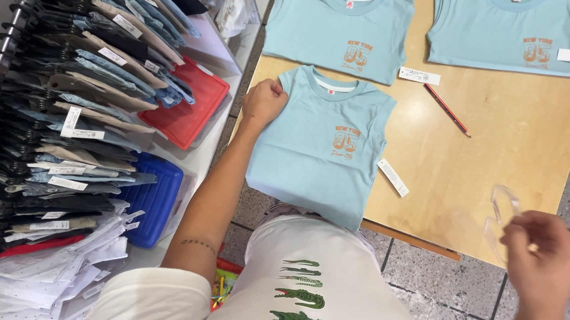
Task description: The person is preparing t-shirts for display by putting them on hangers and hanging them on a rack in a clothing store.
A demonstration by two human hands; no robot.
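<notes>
Pinching a clear plastic hanger (500, 215) in the closed fingers of the right hand (542, 258), off the table's near edge. Pressing the left hand (263, 102), curled into a fist, on the shoulder of the nearest light-blue sleeveless shirt (322, 152), lying flat on the wooden table (521, 136). Probably best keeping that shoulder pinned and feeding the hanger through the neck without creasing. Lying beyond: a red pencil (447, 110), two more matching shirts (340, 27).

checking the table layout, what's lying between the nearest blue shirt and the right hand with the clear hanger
In the head view, a white paper tag lies on the bare wooden table between the nearest blue shirt and the right hand holding the clear hanger.
</notes>
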